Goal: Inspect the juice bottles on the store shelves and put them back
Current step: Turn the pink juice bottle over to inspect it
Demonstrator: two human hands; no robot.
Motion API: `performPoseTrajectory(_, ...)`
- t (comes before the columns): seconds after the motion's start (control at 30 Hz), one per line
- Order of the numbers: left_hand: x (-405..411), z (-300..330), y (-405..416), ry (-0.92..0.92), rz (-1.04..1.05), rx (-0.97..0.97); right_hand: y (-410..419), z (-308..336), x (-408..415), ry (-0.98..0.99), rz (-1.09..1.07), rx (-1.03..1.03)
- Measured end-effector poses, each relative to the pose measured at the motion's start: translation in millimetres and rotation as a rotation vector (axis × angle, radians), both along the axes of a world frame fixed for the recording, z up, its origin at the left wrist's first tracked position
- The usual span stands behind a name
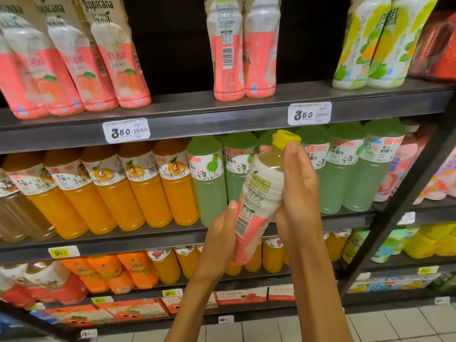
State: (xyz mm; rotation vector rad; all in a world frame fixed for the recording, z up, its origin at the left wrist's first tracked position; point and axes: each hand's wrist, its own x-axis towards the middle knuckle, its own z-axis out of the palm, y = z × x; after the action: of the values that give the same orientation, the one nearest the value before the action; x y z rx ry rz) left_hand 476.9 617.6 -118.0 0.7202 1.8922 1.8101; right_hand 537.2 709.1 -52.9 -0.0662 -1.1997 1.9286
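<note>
I hold a juice bottle (259, 193) with a yellow cap and a white and pink label, tilted, its barcode side turned to me, in front of the middle shelf. My left hand (219, 233) grips its lower pink part from the left. My right hand (296, 191) wraps its upper part from the right, fingers reaching the neck under the cap. On the top shelf (197, 119) stand matching pink bottles: three at the left (98, 65) and two in the middle (243, 50), with a dark gap between the two groups.
Green-yellow bottles (375, 43) stand at the top right. The middle shelf holds orange juice bottles (111, 188) and pale green ones (345, 174). Lower shelves carry more orange bottles and cartons. A second rack (419, 218) adjoins at the right; tiled floor lies below.
</note>
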Motion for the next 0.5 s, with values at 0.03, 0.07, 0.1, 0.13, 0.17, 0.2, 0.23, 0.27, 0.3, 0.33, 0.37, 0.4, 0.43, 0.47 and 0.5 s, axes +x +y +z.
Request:
performPoseTrajectory(0.03,0.9,-0.6,0.8,0.018,0.011,-0.011,1.8,-0.8,-0.2,-0.005,-0.005,-0.047)
performPoseTrajectory(0.07,2.0,-1.6,1.5,0.026,0.028,-0.021,4.9,-2.2,-0.5,-0.019,-0.001,-0.088)
performPoseTrajectory(0.1,3.7,-1.4,2.4,0.022,0.049,-0.028,7.7,-2.6,-0.5,-0.048,0.014,-0.131)
performPoseTrajectory(0.13,5.0,-1.5,2.7,-0.003,0.064,-0.035,10.4,-2.3,-0.3,-0.086,0.039,-0.178)
performPoseTrajectory(0.17,5.4,-1.3,3.6,-0.042,0.061,-0.037,13.7,-1.9,-0.3,-0.124,0.076,-0.215)
performPoseTrajectory(0.2,5.1,-1.2,4.2,-0.083,0.043,-0.040,16.7,-2.1,-0.5,-0.155,0.107,-0.224)
performPoseTrajectory(0.23,4.5,-1.1,3.4,-0.115,0.012,-0.053,19.2,-2.6,-1.0,-0.173,0.121,-0.204)
performPoseTrajectory(0.27,3.2,-2.0,1.8,-0.135,-0.025,-0.064,21.6,-3.6,-1.4,-0.175,0.114,-0.166)
performPoseTrajectory(0.3,1.5,-2.8,-0.7,-0.140,-0.066,-0.072,24.2,-4.4,-1.9,-0.175,0.093,-0.125)
performPoseTrajectory(0.33,0.3,-3.3,-3.1,-0.137,-0.110,-0.086,26.3,-5.1,-2.5,-0.179,0.076,-0.090)
performPoseTrajectory(0.37,0.9,-2.5,-5.1,-0.139,-0.158,-0.096,28.0,-5.3,-3.2,-0.184,0.074,-0.059)
performPoseTrajectory(0.4,1.6,-2.6,-6.3,-0.157,-0.195,-0.093,29.3,-4.9,-4.3,-0.192,0.086,-0.038)
performPoseTrajectory(0.43,1.9,-3.5,-6.3,-0.177,-0.204,-0.091,30.6,-4.7,-5.7,-0.201,0.093,-0.023)
performPoseTrajectory(0.47,2.2,-4.7,-5.3,-0.192,-0.197,-0.091,31.5,-4.9,-7.4,-0.208,0.092,-0.009)
performPoseTrajectory(0.5,2.7,-4.5,-4.4,-0.204,-0.188,-0.090,32.0,-5.3,-9.0,-0.209,0.083,0.005)
